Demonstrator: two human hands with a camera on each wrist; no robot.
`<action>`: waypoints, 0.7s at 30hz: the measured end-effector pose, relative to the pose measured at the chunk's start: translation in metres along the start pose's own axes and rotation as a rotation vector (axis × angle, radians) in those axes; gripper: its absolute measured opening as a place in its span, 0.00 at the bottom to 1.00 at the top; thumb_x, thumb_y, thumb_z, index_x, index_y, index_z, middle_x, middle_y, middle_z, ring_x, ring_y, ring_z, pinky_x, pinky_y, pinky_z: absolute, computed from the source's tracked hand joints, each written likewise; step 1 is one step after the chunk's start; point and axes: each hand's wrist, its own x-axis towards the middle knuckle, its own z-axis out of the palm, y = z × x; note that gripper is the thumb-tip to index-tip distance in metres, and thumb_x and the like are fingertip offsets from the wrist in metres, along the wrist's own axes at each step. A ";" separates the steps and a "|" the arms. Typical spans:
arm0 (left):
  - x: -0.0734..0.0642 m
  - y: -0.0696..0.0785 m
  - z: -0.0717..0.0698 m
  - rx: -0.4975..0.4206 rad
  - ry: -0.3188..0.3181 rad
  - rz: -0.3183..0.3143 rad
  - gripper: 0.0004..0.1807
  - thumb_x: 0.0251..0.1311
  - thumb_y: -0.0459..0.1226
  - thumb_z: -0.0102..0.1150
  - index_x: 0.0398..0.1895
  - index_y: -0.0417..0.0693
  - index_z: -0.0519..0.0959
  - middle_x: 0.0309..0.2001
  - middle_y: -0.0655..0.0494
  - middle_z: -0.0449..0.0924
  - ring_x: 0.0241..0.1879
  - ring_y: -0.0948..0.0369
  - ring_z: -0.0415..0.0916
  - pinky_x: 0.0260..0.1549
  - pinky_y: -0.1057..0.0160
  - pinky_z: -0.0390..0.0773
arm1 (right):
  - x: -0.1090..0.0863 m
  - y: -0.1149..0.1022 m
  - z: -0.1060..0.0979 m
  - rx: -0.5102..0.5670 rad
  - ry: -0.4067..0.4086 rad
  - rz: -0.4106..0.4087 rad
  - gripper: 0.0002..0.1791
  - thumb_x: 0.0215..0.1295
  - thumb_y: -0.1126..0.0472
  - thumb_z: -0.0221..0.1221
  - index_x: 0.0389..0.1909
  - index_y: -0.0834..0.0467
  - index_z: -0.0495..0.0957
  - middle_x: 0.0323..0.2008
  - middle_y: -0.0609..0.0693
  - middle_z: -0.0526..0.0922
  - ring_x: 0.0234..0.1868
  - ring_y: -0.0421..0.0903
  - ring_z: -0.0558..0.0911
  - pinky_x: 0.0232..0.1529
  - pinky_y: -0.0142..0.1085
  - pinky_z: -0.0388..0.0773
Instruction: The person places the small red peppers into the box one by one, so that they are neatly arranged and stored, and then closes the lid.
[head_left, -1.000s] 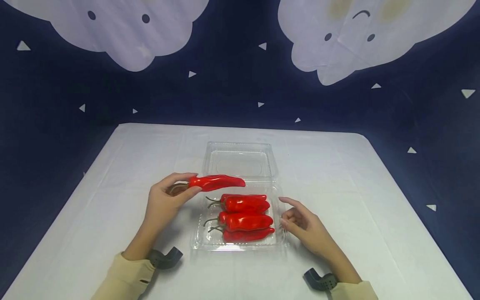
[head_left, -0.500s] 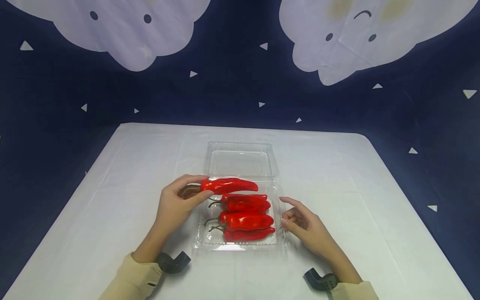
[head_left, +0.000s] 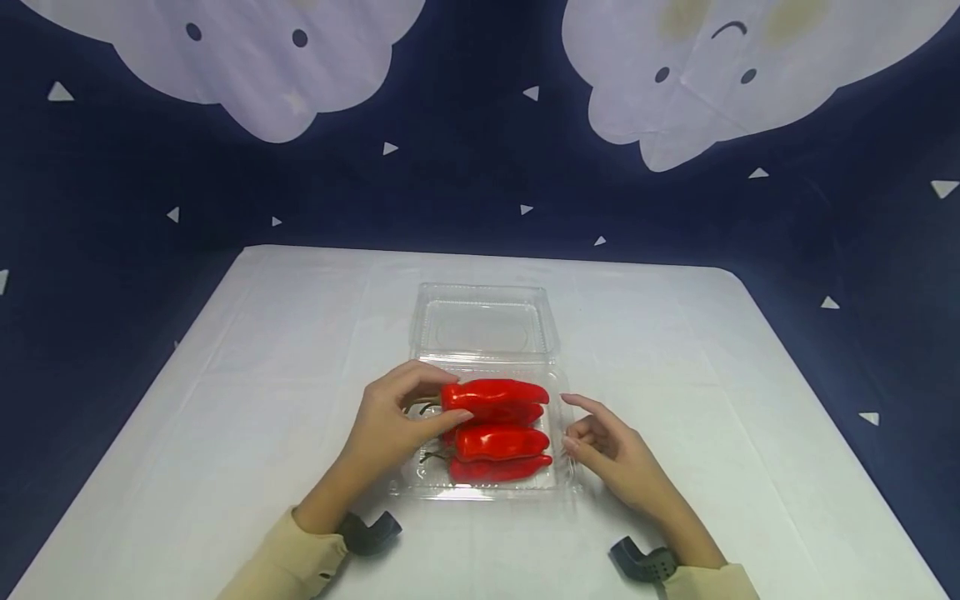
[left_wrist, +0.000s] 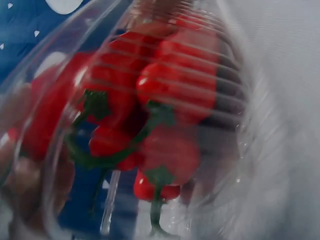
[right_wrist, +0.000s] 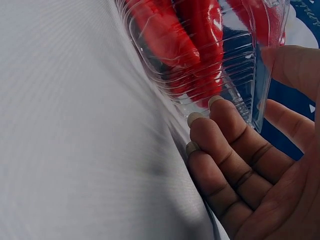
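In the head view my left hand [head_left: 390, 417] pinches a red chili pepper [head_left: 495, 390] near its stem end, thumb in front and fingers behind. The pepper lies level over the back part of a clear plastic container [head_left: 480, 493], its tip pointing right. Several more red chili peppers [head_left: 501, 443] lie side by side in the container, stems to the left; the held one partly covers those behind. My right hand [head_left: 611, 454] stays at the container's right side, fingers loosely bent. The right wrist view shows its fingertips [right_wrist: 219, 102] right at the ribbed wall [right_wrist: 235, 55].
The container's clear lid [head_left: 483, 321] is folded back flat on the white tablecloth [head_left: 645, 342]. Dark camera mounts [head_left: 367, 533] sit on both wrists. Behind the table hangs a navy cloth [head_left: 465, 192] with clouds and small triangles.
My left hand has carried the red chili pepper rightward and nearer to me, from the container's back left to over the peppers inside. My right hand has stayed put.
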 end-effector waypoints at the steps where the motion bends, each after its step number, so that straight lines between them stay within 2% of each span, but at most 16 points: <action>1: 0.000 0.001 0.002 0.018 -0.009 0.020 0.21 0.52 0.36 0.80 0.51 0.54 0.85 0.48 0.63 0.83 0.48 0.62 0.83 0.48 0.59 0.85 | 0.000 0.000 0.000 -0.001 0.001 -0.001 0.30 0.71 0.59 0.65 0.72 0.49 0.69 0.39 0.48 0.84 0.38 0.45 0.84 0.41 0.35 0.83; 9: -0.001 0.007 0.008 0.162 -0.055 0.141 0.21 0.53 0.35 0.79 0.50 0.53 0.84 0.47 0.63 0.83 0.45 0.64 0.81 0.46 0.60 0.86 | 0.000 0.001 0.000 -0.015 0.004 0.003 0.31 0.70 0.58 0.65 0.72 0.49 0.69 0.39 0.47 0.84 0.38 0.45 0.84 0.41 0.35 0.83; 14: -0.002 0.007 0.008 0.182 -0.062 0.150 0.21 0.53 0.34 0.79 0.50 0.53 0.83 0.47 0.64 0.82 0.44 0.65 0.81 0.44 0.60 0.86 | 0.000 0.001 0.001 -0.013 0.003 -0.001 0.31 0.70 0.58 0.65 0.72 0.50 0.69 0.39 0.47 0.84 0.38 0.45 0.84 0.41 0.35 0.83; 21: -0.003 0.002 0.008 0.242 -0.133 0.186 0.21 0.54 0.36 0.78 0.50 0.52 0.81 0.49 0.62 0.82 0.45 0.65 0.81 0.45 0.61 0.85 | 0.000 0.001 0.001 -0.025 0.008 0.008 0.31 0.71 0.58 0.65 0.72 0.49 0.69 0.39 0.47 0.84 0.37 0.45 0.84 0.40 0.34 0.83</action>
